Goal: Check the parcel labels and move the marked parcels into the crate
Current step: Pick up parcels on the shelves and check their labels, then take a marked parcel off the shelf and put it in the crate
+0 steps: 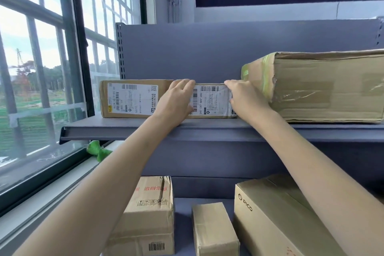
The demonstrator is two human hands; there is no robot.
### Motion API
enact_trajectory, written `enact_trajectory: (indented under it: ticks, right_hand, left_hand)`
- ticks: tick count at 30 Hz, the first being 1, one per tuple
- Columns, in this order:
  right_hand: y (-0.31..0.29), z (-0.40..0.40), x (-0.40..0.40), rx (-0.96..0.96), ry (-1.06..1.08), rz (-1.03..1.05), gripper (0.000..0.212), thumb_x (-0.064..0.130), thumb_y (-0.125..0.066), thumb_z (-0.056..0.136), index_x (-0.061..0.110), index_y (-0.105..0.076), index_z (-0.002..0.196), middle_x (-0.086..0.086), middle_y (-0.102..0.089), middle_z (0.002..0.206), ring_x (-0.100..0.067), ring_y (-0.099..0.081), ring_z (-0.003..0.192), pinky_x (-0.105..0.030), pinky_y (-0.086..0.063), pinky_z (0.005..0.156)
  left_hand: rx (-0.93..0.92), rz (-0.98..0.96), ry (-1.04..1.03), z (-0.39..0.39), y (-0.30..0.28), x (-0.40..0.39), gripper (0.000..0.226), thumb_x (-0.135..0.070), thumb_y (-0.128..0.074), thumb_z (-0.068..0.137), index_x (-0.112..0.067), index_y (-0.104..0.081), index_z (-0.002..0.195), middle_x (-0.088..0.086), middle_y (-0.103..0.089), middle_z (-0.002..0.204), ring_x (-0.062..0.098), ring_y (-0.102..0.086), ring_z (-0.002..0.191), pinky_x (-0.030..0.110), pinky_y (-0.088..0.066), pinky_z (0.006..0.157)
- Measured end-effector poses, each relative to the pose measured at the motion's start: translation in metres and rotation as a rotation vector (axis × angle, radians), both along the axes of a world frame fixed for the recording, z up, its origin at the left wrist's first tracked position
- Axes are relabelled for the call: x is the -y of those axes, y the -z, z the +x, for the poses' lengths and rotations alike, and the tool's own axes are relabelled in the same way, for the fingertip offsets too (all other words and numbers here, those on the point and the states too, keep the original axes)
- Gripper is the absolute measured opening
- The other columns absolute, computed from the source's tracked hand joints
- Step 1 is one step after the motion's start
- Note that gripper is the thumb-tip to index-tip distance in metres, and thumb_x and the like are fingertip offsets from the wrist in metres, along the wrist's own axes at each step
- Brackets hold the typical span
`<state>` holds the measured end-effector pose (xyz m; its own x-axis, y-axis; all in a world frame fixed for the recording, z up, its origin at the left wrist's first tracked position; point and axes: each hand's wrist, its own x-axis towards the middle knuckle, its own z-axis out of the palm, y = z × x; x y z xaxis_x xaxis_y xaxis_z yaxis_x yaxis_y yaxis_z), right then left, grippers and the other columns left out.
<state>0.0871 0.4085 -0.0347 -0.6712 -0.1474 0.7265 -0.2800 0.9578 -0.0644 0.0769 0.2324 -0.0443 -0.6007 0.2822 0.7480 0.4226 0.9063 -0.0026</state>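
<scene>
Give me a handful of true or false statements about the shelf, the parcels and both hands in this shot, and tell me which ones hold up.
1. Both hands grip the small labelled parcel on the upper shelf. True: left hand at its left end, right hand at its right.
2. A crate stands on the lower shelf. False: only cardboard boxes show there.
3. The big box with greenish tape lies right of the held parcel. True.
4. The PICO box sits on the upper shelf. False: it is on the lower one.
5. The window is on the right. False: it is on the left.
</scene>
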Motion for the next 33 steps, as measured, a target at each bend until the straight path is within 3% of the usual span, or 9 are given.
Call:
enact_trajectory:
  ticks: [6,9,11,14,19,23,27,33]
  right_hand:
    - [-0.002,0.005,-0.002,0.100,-0.001,0.053,0.042,-0.005,-0.045,0.087,-0.001,-0.043,0.129,-0.015,-0.046,0.136,-0.029,-0.036,0.131,-0.044,-0.038,0.102]
    - [0.001,0.014,-0.002,0.130,-0.033,0.008,0.059,0.001,-0.048,0.090,0.005,-0.026,0.144,-0.012,-0.025,0.153,-0.024,-0.015,0.144,-0.038,-0.022,0.115]
    - [0.005,0.024,0.001,0.097,-0.047,-0.003,0.060,0.004,-0.047,0.091,0.007,-0.022,0.146,-0.010,-0.020,0.155,-0.021,-0.010,0.145,-0.033,-0.017,0.117]
    - [0.005,0.043,0.005,0.075,-0.064,0.001,0.058,0.006,-0.049,0.092,0.006,-0.026,0.145,-0.010,-0.022,0.154,-0.019,-0.012,0.145,-0.031,-0.015,0.116]
    - [0.005,0.077,0.005,0.058,-0.025,-0.014,0.057,0.012,-0.053,0.091,0.010,-0.031,0.143,-0.006,-0.029,0.152,-0.015,-0.021,0.142,-0.026,-0.019,0.113]
    - [0.013,0.096,-0.001,0.008,0.019,-0.003,0.053,0.011,-0.053,0.090,0.010,-0.037,0.141,-0.003,-0.037,0.148,-0.015,-0.031,0.138,-0.023,-0.025,0.108]
    - [0.021,0.115,-0.028,0.024,0.085,-0.003,0.051,0.013,-0.052,0.090,0.012,-0.039,0.140,-0.002,-0.037,0.148,-0.015,-0.026,0.139,-0.023,-0.022,0.110]
    - [0.032,0.140,-0.092,0.022,0.202,-0.092,0.050,0.016,-0.055,0.089,0.011,-0.042,0.137,-0.006,-0.041,0.145,-0.019,-0.029,0.138,-0.028,-0.021,0.112]
  left_hand:
    - [0.039,0.046,0.083,0.011,-0.005,0.001,0.058,-0.008,-0.062,0.085,-0.001,-0.036,0.137,0.012,-0.041,0.142,0.025,-0.027,0.138,0.027,-0.021,0.107]
    - [0.078,0.213,0.127,0.018,-0.004,0.003,0.060,-0.008,-0.060,0.087,-0.006,-0.033,0.140,0.010,-0.043,0.142,0.026,-0.028,0.138,0.032,-0.024,0.109]
    - [0.076,0.271,0.171,0.024,-0.003,0.008,0.058,-0.008,-0.058,0.087,-0.007,-0.034,0.140,0.009,-0.047,0.138,0.025,-0.033,0.135,0.028,-0.026,0.105]
    - [0.060,0.268,0.231,0.036,-0.002,0.015,0.056,-0.010,-0.059,0.086,-0.006,-0.037,0.137,0.011,-0.051,0.133,0.025,-0.042,0.126,0.017,-0.027,0.090]
    - [0.062,0.280,0.314,0.048,0.003,0.012,0.062,-0.019,-0.062,0.085,-0.013,-0.035,0.141,0.008,-0.045,0.139,0.023,-0.036,0.131,0.028,-0.027,0.105]
    - [0.020,0.267,0.411,0.055,0.013,0.001,0.061,-0.020,-0.064,0.084,-0.012,-0.039,0.138,0.007,-0.048,0.135,0.022,-0.039,0.128,0.025,-0.026,0.102]
    - [-0.001,0.341,0.509,0.063,0.018,-0.018,0.049,-0.014,-0.064,0.083,-0.009,-0.050,0.129,0.006,-0.052,0.132,0.023,-0.045,0.124,0.027,-0.031,0.102]
    - [-0.015,0.323,0.537,0.076,0.023,-0.054,0.040,-0.012,-0.060,0.086,-0.007,-0.053,0.125,0.007,-0.054,0.128,0.022,-0.046,0.121,0.013,-0.024,0.091]
